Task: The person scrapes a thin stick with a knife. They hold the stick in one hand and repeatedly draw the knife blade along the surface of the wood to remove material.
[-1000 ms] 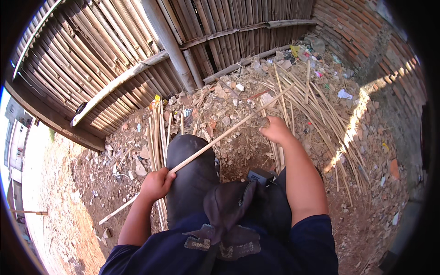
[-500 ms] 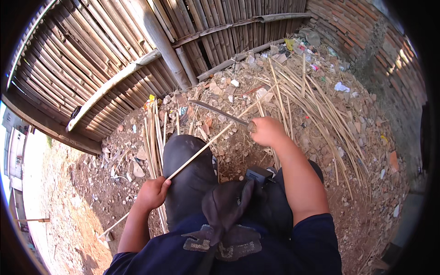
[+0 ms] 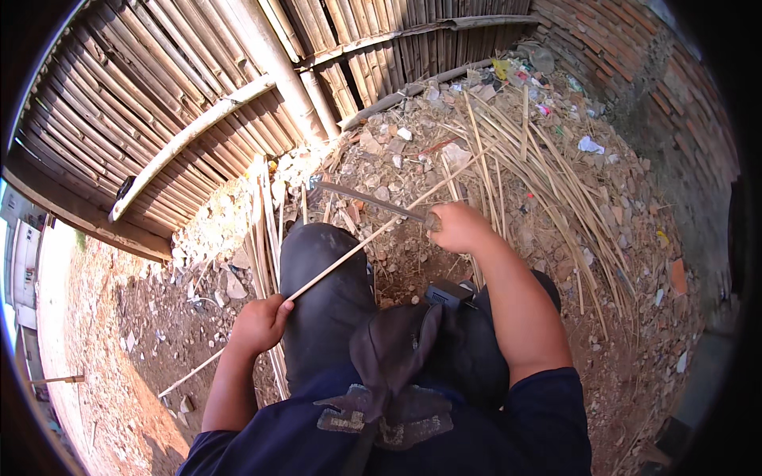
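Observation:
My left hand (image 3: 260,324) is closed round a long thin bamboo strip (image 3: 341,260), which runs slantwise over my left knee from the lower left to the upper right. In my right hand (image 3: 464,228), the fingers wrap the handle of a machete (image 3: 369,198). Its long blade points to the upper left and crosses the strip just left of my right fist. Whether the blade's edge touches the strip I cannot tell for sure. More strips (image 3: 262,218) lie bundled beside my left leg.
A large pile of split bamboo strips (image 3: 556,190) lies on the rubble at the right. Ahead stands a bamboo fence (image 3: 175,111) with thick poles; a brick wall (image 3: 603,47) rises at the far right. A dark box-shaped object (image 3: 449,294) sits between my legs.
The strip and my left hand have shifted slightly down and left. The machete has moved slightly left with my right hand. Sunlight on the fence and ground looks brighter.

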